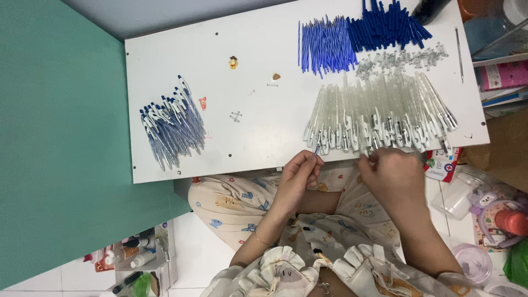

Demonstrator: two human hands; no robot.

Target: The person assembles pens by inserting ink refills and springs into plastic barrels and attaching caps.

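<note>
Pen refill (317, 150), blue-tipped, pinched in closed left hand (297, 173) at worktop (220, 143) edge; right hand (391, 171) curled shut beside clear pen barrels (379, 118), contents hidden.

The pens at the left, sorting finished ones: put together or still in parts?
Put together: each pen in the left pile shows a blue refill inside and a white clip.

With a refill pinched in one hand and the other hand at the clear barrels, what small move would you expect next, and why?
Probably sliding the blue refill, pinched in the left hand, into a clear barrel. The right hand is at the near edge of that row, fingers curled at a barrel end, and finished pens already lie piled on the white board.
</note>
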